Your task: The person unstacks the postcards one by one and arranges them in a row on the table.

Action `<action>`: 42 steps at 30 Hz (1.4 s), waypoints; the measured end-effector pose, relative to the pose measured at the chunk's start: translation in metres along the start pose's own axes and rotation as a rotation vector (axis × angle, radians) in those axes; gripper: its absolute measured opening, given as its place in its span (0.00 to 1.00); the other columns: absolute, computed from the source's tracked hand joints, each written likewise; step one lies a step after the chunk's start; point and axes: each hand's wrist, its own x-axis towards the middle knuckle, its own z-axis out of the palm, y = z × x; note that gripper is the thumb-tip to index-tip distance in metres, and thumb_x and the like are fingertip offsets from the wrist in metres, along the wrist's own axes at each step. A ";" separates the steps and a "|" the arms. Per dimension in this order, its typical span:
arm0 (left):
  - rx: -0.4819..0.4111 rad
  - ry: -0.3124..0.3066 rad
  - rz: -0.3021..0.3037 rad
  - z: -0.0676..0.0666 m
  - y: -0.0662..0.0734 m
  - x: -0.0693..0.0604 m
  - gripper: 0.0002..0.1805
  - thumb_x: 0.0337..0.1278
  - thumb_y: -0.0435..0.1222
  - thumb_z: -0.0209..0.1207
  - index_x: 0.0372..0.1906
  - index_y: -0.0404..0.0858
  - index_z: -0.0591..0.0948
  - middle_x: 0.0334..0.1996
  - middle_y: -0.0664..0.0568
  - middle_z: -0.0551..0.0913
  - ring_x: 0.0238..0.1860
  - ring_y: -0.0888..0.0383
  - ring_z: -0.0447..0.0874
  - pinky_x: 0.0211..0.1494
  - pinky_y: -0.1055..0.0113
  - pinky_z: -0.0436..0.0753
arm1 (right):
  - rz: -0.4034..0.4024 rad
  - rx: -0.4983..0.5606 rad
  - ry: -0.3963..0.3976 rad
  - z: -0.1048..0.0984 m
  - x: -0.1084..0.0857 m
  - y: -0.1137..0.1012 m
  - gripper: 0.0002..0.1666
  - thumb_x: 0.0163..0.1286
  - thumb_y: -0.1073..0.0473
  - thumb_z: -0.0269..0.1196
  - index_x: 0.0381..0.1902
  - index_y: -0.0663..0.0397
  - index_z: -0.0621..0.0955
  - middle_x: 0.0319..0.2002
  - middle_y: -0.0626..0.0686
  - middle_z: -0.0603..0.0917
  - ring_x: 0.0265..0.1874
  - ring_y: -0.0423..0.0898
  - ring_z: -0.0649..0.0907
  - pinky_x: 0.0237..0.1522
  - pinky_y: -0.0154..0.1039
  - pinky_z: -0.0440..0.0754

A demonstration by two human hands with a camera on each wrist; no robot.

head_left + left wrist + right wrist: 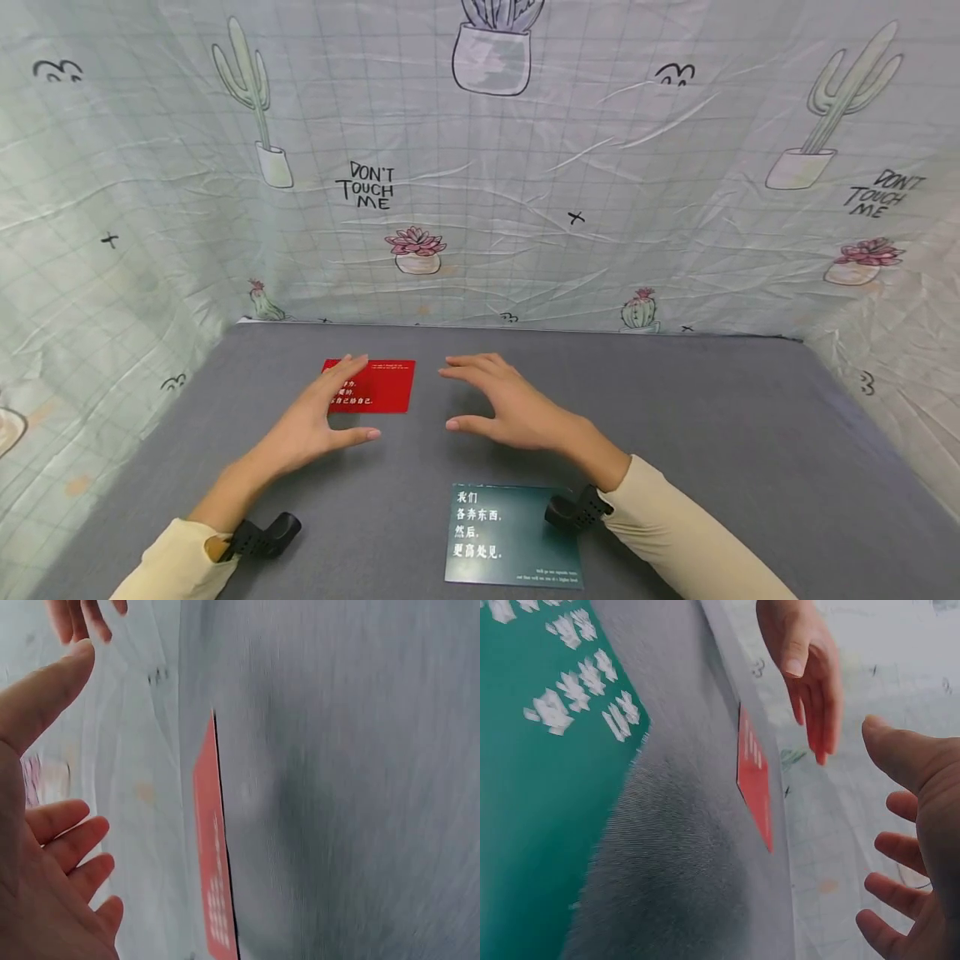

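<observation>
The gray table (720, 417) is spreading from a slanting left edge to a slanting right one, its far edge running along the foot of a cactus-printed cloth (510, 150) that is rising on three sides; a strip of room is lying left of the red card (387, 387), more is lying between it and the green card (498, 537), and the broadest stretch is reaching away to the right. At left, a black wrist device (267, 537) is sitting beside the cream left sleeve (172, 562); the red card is lying near the far edge, and the green card is lying nearer and farther right, a second wrist device (573, 510) overlapping its right part beside the cream right sleeve (690, 525). The left grip (309, 423) is hovering over the red card's left end, partly hiding it, thumb and fingers standing well apart and holding nothing; the right grip (517, 410) is hovering beyond the green card, its thumb and fingers also spreading apart, palm facing the left grip, touching neither card
</observation>
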 end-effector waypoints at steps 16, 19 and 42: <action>-0.097 -0.062 0.078 0.038 0.056 -0.030 0.54 0.35 0.51 0.75 0.73 0.59 0.59 0.72 0.54 0.57 0.71 0.50 0.53 0.61 0.35 0.64 | -0.059 0.055 0.062 -0.005 -0.070 -0.015 0.38 0.65 0.40 0.62 0.69 0.43 0.67 0.69 0.44 0.63 0.66 0.43 0.63 0.62 0.50 0.68; -0.123 -0.076 0.070 0.044 0.064 -0.035 0.54 0.35 0.51 0.75 0.72 0.61 0.59 0.72 0.55 0.57 0.71 0.47 0.53 0.61 0.34 0.63 | -0.091 0.070 0.088 -0.005 -0.082 -0.018 0.38 0.65 0.42 0.63 0.69 0.46 0.66 0.69 0.45 0.64 0.66 0.45 0.64 0.62 0.48 0.69; -0.210 -0.169 0.159 0.082 0.090 -0.063 0.55 0.35 0.56 0.73 0.73 0.53 0.59 0.72 0.48 0.59 0.70 0.40 0.53 0.58 0.32 0.64 | -0.027 0.128 0.114 0.004 -0.149 -0.032 0.44 0.59 0.50 0.70 0.70 0.45 0.63 0.68 0.49 0.63 0.65 0.49 0.64 0.61 0.40 0.69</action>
